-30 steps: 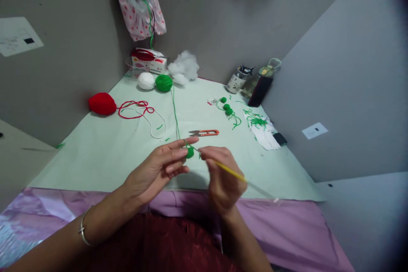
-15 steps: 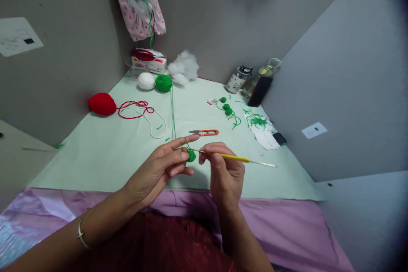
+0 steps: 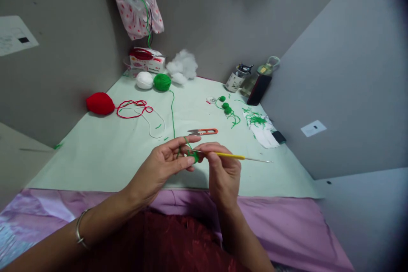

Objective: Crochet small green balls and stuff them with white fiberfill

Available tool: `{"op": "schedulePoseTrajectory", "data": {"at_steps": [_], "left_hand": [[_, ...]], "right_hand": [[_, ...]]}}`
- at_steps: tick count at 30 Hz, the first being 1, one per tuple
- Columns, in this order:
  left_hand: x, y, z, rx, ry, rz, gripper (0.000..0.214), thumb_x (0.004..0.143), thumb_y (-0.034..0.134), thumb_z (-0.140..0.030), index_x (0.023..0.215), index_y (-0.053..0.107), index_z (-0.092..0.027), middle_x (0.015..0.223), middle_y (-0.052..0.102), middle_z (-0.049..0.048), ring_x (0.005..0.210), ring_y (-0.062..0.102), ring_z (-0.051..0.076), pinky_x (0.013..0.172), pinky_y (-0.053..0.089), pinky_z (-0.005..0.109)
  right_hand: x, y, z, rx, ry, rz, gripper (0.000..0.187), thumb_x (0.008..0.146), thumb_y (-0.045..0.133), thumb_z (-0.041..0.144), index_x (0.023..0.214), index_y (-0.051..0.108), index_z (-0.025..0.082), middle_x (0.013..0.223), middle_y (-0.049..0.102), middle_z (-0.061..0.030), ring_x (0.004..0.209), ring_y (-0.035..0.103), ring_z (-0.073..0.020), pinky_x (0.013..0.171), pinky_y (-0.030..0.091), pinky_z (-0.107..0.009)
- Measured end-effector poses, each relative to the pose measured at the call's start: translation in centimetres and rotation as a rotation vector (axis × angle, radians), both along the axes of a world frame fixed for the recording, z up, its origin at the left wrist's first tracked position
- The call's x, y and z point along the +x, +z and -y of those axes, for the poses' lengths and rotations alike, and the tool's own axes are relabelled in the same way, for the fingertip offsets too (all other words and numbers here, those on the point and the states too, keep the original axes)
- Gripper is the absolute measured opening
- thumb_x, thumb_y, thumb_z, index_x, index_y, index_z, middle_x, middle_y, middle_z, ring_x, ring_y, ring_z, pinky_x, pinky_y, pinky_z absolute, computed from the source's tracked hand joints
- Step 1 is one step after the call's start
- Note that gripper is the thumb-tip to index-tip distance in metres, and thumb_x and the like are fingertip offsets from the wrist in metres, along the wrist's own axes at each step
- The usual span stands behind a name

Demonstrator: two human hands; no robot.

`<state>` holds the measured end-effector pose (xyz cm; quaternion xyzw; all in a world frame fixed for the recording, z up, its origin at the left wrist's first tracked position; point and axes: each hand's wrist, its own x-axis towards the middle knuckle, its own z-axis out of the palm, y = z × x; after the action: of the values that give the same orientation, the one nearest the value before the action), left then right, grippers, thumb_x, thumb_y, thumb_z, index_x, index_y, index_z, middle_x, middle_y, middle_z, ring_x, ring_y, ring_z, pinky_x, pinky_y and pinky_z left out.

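Observation:
My left hand [image 3: 161, 168] pinches a small green crocheted piece [image 3: 193, 157] between thumb and fingers, with green yarn looped over its forefinger. That yarn runs up the table to a green yarn ball [image 3: 162, 82]. My right hand [image 3: 221, 170] grips a yellow crochet hook [image 3: 236, 157], its tip at the green piece and its metal end pointing right. Both hands hover over the near edge of the pale green table [image 3: 105, 153].
Orange thread snips [image 3: 204, 131] lie just beyond my hands. A red yarn ball [image 3: 100, 103], a white yarn ball [image 3: 144, 80], white stuffing [image 3: 183, 64], small green balls [image 3: 226, 108], yarn scraps [image 3: 256, 120], a jar [image 3: 235, 80] and a dark phone [image 3: 259, 89] sit farther back.
My right hand swung the hook from pointing down-right to nearly level, pointing right. Both hands closed in around the green piece.

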<state>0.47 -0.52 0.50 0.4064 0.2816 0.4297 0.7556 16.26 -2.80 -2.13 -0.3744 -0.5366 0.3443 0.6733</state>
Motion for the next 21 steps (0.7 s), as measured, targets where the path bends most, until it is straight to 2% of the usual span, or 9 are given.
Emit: {"op": "schedulePoseTrajectory", "data": {"at_steps": [5, 11, 15, 19, 21], "left_hand": [[-0.1, 0.2, -0.1, 0.01, 0.03, -0.034, 0.032, 0.082, 0.084, -0.023, 0.114, 0.082, -0.026, 0.092, 0.073, 0.0026, 0.084, 0.064, 0.015, 0.075, 0.056, 0.025], [-0.5, 0.0, -0.1, 0.046, 0.058, -0.097, 0.031, 0.083, 0.084, -0.027, 0.114, 0.082, -0.028, 0.088, 0.068, 0.0003, 0.079, 0.061, 0.013, 0.077, 0.054, 0.024], [-0.8, -0.2, 0.1, 0.159, 0.118, -0.21, 0.035, 0.084, 0.082, -0.024, 0.119, 0.08, -0.03, 0.078, 0.06, -0.0035, 0.071, 0.055, 0.01, 0.069, 0.047, 0.021], [-0.5, -0.2, 0.5, 0.297, 0.249, -0.32, 0.036, 0.082, 0.079, -0.013, 0.115, 0.082, -0.029, 0.08, 0.058, -0.0041, 0.067, 0.048, 0.008, 0.066, 0.043, 0.021], [-0.3, -0.2, 0.6, 0.291, 0.284, -0.296, 0.039, 0.08, 0.081, -0.012, 0.116, 0.082, -0.03, 0.083, 0.06, -0.0038, 0.067, 0.048, 0.008, 0.066, 0.043, 0.02]], "right_hand": [[0.2, 0.3, -0.1, -0.063, 0.066, -0.17, 0.017, 0.1, 0.062, 0.032, 0.095, 0.076, 0.024, 0.088, 0.075, -0.0024, 0.073, 0.066, -0.0141, 0.07, 0.056, -0.03], [0.5, 0.8, 0.1, -0.04, 0.088, -0.119, 0.019, 0.104, 0.056, 0.031, 0.096, 0.072, 0.023, 0.088, 0.076, -0.0026, 0.073, 0.068, -0.014, 0.072, 0.058, -0.031], [0.8, 1.1, 0.9, 0.043, 0.001, 0.087, 0.02, 0.105, 0.053, 0.024, 0.102, 0.072, 0.023, 0.093, 0.076, -0.0034, 0.079, 0.071, -0.0152, 0.074, 0.06, -0.032], [0.8, 0.9, 1.6, 0.281, -0.111, 0.467, 0.025, 0.103, 0.051, 0.011, 0.115, 0.07, 0.023, 0.101, 0.077, -0.0064, 0.092, 0.073, -0.0184, 0.079, 0.062, -0.036], [0.5, 0.4, 1.7, 0.4, -0.202, 0.68, 0.03, 0.1, 0.055, 0.009, 0.122, 0.069, 0.024, 0.106, 0.077, -0.0086, 0.098, 0.073, -0.0206, 0.081, 0.063, -0.038]]}}
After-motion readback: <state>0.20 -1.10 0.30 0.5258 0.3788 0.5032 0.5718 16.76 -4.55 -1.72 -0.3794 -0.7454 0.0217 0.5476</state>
